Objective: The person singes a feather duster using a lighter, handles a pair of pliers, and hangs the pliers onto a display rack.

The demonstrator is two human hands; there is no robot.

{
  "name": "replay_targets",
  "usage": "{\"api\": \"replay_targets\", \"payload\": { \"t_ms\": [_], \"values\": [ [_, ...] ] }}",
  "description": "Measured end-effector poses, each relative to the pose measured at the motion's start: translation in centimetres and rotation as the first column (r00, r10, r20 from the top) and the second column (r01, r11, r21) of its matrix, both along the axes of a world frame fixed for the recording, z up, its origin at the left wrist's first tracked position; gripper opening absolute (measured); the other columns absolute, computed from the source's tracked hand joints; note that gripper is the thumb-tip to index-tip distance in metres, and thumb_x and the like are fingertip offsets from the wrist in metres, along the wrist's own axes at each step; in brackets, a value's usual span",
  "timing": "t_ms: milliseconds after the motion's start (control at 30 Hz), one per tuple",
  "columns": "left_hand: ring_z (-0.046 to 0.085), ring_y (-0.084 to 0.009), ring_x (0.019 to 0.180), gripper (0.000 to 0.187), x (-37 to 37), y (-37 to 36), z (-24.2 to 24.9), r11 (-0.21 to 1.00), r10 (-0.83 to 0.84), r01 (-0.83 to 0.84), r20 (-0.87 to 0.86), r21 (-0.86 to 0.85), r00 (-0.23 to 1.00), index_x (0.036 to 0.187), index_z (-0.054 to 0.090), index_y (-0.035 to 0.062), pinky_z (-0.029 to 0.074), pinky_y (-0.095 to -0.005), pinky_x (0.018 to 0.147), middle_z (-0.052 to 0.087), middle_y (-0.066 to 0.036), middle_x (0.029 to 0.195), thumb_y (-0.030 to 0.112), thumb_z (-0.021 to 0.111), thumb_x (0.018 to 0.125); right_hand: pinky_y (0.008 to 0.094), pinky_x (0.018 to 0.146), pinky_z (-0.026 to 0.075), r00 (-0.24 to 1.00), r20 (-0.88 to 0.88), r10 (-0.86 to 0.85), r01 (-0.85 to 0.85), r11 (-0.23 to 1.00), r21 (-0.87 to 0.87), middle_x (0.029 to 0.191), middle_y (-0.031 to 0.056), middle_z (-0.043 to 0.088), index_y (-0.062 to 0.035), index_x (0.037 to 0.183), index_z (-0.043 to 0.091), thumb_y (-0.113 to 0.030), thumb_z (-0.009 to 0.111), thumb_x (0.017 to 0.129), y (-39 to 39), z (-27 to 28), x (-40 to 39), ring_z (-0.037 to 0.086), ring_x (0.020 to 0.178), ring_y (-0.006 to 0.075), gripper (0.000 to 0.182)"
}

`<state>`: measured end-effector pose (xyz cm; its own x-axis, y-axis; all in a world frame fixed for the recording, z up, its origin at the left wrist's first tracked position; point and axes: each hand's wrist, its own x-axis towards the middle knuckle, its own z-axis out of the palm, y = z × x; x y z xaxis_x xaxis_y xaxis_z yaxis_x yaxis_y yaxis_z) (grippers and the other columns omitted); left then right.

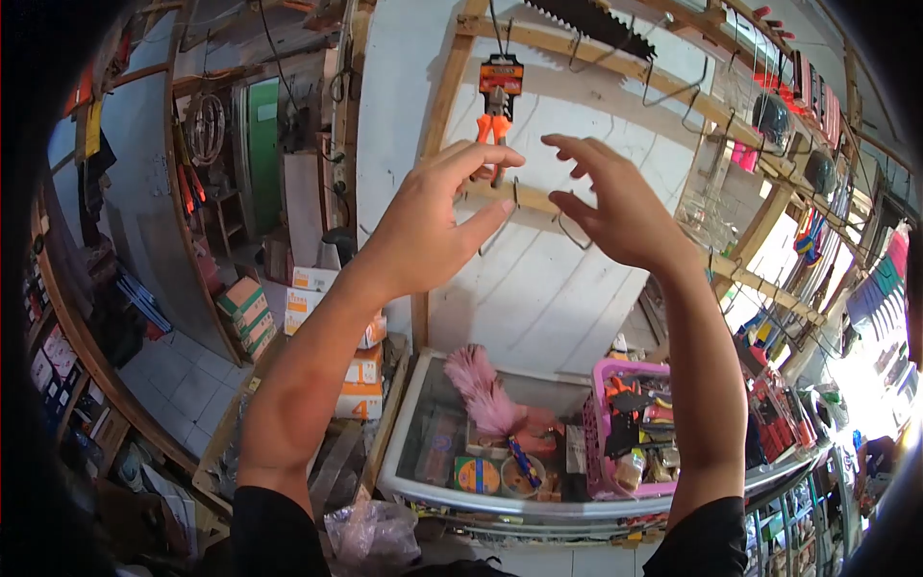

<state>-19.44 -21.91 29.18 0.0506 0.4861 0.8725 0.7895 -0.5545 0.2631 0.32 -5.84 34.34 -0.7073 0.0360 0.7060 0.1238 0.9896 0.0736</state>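
A pair of pliers [493, 126] with orange handles hangs on a black and orange card [501, 73] from a hook high on the wall. My left hand [433, 216] is raised just below it, thumb and fingers apart, and its index fingertip overlaps the lower handles in this view. My right hand [615, 207] is held up to the right of the pliers, fingers spread and curved, with nothing in it. Between the two hands, bare metal hooks stick out from a wooden rail [538, 198] on the white board.
Below stands a glass display case [404, 473] with a pink feather duster [486, 394] on it and a pink basket [601, 462] of packaged goods. A saw blade [601, 24] hangs above. Orange and white boxes [358, 402] are stacked at left, near crumpled plastic [370, 532].
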Motion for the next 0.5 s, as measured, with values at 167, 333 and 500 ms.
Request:
{"api": "replay_targets", "payload": {
  "t_ms": [167, 333, 500],
  "values": [
    [0.066, -0.0351, 0.11, 0.026, 6.5, -1.1, -2.9, 0.989, 0.017, 0.036, -0.346, 0.144, 0.938, 0.114, 0.072, 0.0034, 0.052, -0.0406, 0.096, 0.069, -0.014, 0.118, 0.002, 0.075, 0.088, 0.0496, 0.096, 0.054, 1.0, -0.017, 0.022, -0.02, 0.993, 0.117, 0.121, 0.0183, 0.067, -0.0057, 0.139, 0.064, -0.009, 0.076, 0.093, -3.6, -3.1, 6.9, 0.065, 0.115, 0.0422, 0.048],
    [0.067, -0.0338, 0.104, 0.019, 13.5, -0.5, -8.0, 0.996, -0.08, 0.062, -0.37, -0.06, 0.925, 0.105, 0.073, 0.0043, 0.054, -0.043, 0.092, 0.069, -0.011, 0.112, 0.008, 0.077, 0.087, 0.049, 0.093, 0.055, 0.994, 0.113, -0.007, -0.002, 0.997, 0.075, 0.119, 0.0171, 0.069, -0.0049, 0.133, 0.067, -0.01, 0.076, 0.091, -3.1, -7.6, 13.9, 0.067, 0.11, 0.0412, 0.043],
    [0.066, -0.0335, 0.105, 0.019, 18.7, 3.4, -13.9, 0.969, -0.134, 0.067, -0.277, -0.239, 0.952, 0.108, 0.072, 0.0056, 0.054, -0.0421, 0.094, 0.068, -0.011, 0.113, 0.011, 0.076, 0.09, 0.0489, 0.093, 0.056, 0.96, 0.28, 0.023, -0.008, 0.998, -0.055, 0.118, 0.0187, 0.071, -0.005, 0.134, 0.068, -0.012, 0.077, 0.092, 0.6, -11.5, 21.2, 0.068, 0.11, 0.0416, 0.043]
  ]
}}
